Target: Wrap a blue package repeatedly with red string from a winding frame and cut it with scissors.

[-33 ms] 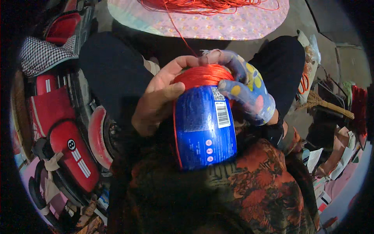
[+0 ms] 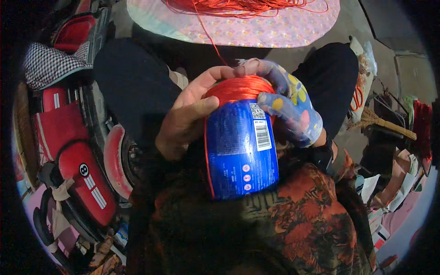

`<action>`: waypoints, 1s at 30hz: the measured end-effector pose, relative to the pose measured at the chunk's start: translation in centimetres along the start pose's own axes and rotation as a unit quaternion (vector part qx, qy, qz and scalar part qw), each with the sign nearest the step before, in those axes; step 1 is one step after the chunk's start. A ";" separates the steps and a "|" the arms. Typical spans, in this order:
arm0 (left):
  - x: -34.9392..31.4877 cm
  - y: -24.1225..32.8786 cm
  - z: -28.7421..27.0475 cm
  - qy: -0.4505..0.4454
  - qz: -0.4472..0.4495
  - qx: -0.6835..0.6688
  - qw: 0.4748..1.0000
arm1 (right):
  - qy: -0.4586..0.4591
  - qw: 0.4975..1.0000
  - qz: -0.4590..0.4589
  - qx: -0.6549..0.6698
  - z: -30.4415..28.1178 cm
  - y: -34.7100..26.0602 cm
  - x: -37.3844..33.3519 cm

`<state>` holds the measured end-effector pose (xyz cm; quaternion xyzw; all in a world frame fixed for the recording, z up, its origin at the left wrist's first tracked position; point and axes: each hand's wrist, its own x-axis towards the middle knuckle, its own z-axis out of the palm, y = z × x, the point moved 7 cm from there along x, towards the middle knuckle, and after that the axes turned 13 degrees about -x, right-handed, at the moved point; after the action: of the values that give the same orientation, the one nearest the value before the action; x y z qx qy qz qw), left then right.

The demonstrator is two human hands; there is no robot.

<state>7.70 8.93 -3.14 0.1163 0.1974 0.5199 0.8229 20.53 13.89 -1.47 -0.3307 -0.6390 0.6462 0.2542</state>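
Note:
A blue printed container (image 2: 238,146) with a barcode label rests against my lap, its far end toward the pink cloth. Several turns of red cord (image 2: 240,88) are wound round that far end. A strand runs from there to the loose red cord heap (image 2: 233,5), and another lies down the container's left side. My bare left hand (image 2: 195,103) grips the wound end from the left, thumb on the near side. On the right, my right hand (image 2: 288,98) wears a spotted, flowered blue glove, with thumb and fingers round the same cord. The fingertips meet at the top.
The heap lies on a pink patterned cloth surface (image 2: 256,34) ahead of my knees. A red ride-on toy (image 2: 87,178) stands at the left beside a checked cloth (image 2: 55,64). At the right are a straw brush (image 2: 378,121), orange-handled scissors (image 2: 357,97) and scattered papers (image 2: 366,187).

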 end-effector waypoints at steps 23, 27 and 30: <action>-1.0 1.7 1.0 0.096 -0.049 0.150 0.983 | 0.137 0.956 -0.014 0.261 -7.6 1.3 -0.8; -3.9 4.3 1.0 0.141 -0.085 0.259 0.952 | 0.184 0.961 -0.011 0.208 -9.8 0.3 -1.7; -7.0 7.3 -0.2 0.139 -0.158 0.372 0.904 | 0.167 0.977 -0.013 0.133 -11.0 0.1 -2.0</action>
<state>-1.02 5.76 0.98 0.3074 0.5047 0.2830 0.7555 30.08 19.61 -0.95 -0.3892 -0.4996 0.6579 0.4075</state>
